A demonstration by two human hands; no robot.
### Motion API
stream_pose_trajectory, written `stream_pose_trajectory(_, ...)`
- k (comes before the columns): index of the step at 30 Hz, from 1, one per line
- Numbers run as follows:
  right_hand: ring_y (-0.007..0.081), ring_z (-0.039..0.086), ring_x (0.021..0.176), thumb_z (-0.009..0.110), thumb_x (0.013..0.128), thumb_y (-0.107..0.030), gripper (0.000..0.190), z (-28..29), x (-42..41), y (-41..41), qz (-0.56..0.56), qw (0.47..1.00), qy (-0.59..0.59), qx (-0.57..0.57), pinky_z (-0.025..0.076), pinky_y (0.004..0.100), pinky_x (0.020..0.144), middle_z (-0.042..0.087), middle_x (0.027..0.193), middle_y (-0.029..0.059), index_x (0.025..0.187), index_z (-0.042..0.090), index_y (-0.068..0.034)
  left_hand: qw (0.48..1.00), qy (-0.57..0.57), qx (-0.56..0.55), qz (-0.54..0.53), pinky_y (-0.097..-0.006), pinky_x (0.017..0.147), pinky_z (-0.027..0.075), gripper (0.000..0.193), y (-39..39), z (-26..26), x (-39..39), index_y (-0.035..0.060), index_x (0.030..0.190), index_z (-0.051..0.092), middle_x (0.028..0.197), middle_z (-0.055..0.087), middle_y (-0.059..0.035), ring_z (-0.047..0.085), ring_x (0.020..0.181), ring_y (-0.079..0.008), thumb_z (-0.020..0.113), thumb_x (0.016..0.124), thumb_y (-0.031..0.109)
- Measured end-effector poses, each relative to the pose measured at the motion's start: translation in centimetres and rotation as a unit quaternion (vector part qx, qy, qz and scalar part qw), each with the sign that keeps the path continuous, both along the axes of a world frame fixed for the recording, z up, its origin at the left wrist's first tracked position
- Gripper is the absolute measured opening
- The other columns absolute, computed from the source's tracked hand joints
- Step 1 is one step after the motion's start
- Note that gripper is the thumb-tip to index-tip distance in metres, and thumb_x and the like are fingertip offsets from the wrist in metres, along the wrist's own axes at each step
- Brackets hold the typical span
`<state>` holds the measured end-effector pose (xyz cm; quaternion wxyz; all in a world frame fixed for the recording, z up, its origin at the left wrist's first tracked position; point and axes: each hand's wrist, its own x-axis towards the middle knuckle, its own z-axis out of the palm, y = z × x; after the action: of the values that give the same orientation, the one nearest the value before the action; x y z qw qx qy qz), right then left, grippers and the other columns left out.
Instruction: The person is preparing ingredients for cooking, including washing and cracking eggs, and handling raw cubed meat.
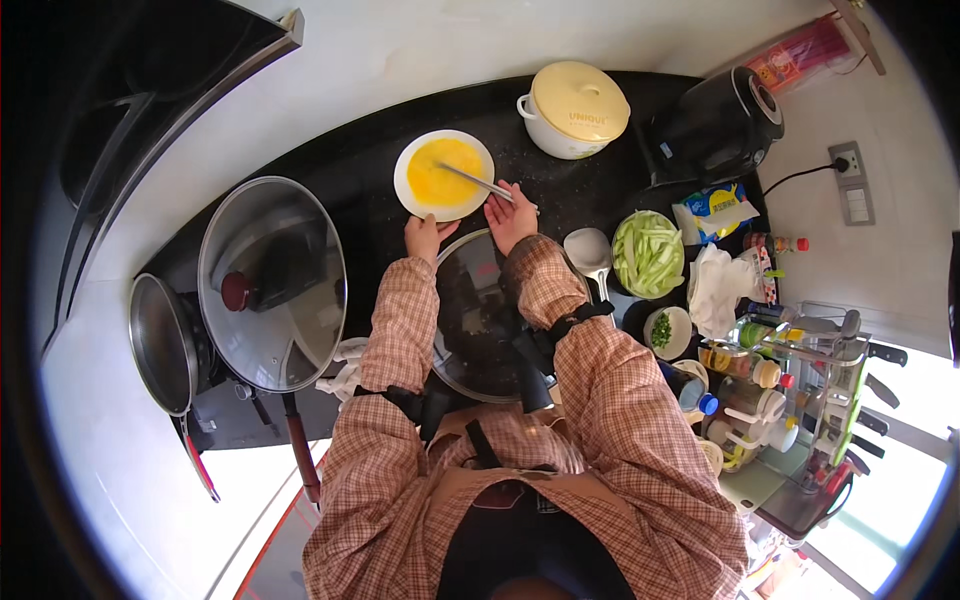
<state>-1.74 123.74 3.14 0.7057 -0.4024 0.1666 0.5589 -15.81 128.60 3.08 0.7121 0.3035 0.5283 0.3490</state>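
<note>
My left hand (424,238) grips the near rim of a white bowl (400,184), thumb on the edge. Yellow beaten egg (437,187) fills much of the bowl. Slim metal chopsticks (474,178) slant into the egg, their other ends in my right hand (512,217), whose palm is turned partly up beside the bowl's right side. Below my hands lies a round, dark, glossy surface with a metal rim (469,322), partly covered by my sleeves; whether it is a lid or a cooktop I cannot tell.
Left are a lidded pan (274,315) and a frying pan (161,345). Rightward stand a lidded pot (574,112), a black appliance (712,127), a ladle (589,251), sliced green vegetables (649,255), a bowl of chopped greens (677,330), several bottles (750,405) and a knife rack (840,405).
</note>
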Motion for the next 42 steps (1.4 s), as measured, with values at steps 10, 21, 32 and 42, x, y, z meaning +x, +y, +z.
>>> stream_pose_trajectory(10,0.0244,0.047,0.105,0.058,0.082,-0.023,0.035,-0.9,-0.1,-0.8,-0.019,0.999,0.034,0.02,0.04,0.0346,0.089,0.049,0.116,0.0118,0.11,0.049,-0.004,0.998,-0.047,-0.044,-0.013,-0.0356,0.09,0.047,0.033,0.7,-0.3,-0.5,-0.0143,0.11,0.042,0.107,0.053,-0.0226,0.055,0.099,-0.0314,0.035,0.093,0.014)
stream_pose_trajectory(21,0.0174,0.047,0.103,0.063,0.076,-0.023,0.044,10.2,-0.1,-9.5,0.255,0.922,-0.283,-0.07,0.039,0.032,0.085,0.051,0.115,0.005,0.116,0.05,-0.01,0.996,0.082,0.022,0.005,-0.0427,0.1,0.024,0.065,-3.1,5.5,-3.2,0.0027,0.131,0.026,0.133,0.029,-0.0165,0.025,0.126,-0.0322,0.059,0.081,0.027)
stream_pose_trajectory(32,0.027,0.053,0.103,0.06,0.078,-0.019,0.037,17.5,-8.4,-33.3,0.173,0.769,-0.603,-0.122,0.04,0.0334,0.089,0.055,0.11,0.0147,0.111,0.053,-0.004,0.953,-0.052,0.287,-0.086,-0.0378,0.098,0.029,0.044,-12.7,15.9,0.3,0.0015,0.126,0.03,0.129,0.035,-0.0106,0.037,0.117,-0.0214,0.047,0.088,0.019)
stream_pose_trajectory(42,0.0252,0.061,0.086,0.059,0.076,-0.023,0.03,-2.3,-20.1,-61.0,0.239,0.797,-0.35,-0.43,0.048,0.0341,0.077,0.063,0.095,0.0129,0.102,0.062,-0.008,0.752,-0.168,0.196,-0.607,-0.029,0.081,0.042,0.032,-27.5,17.8,-1.8,-0.0019,0.114,0.048,0.106,0.055,-0.0113,0.054,0.097,-0.0184,0.045,0.087,0.015)
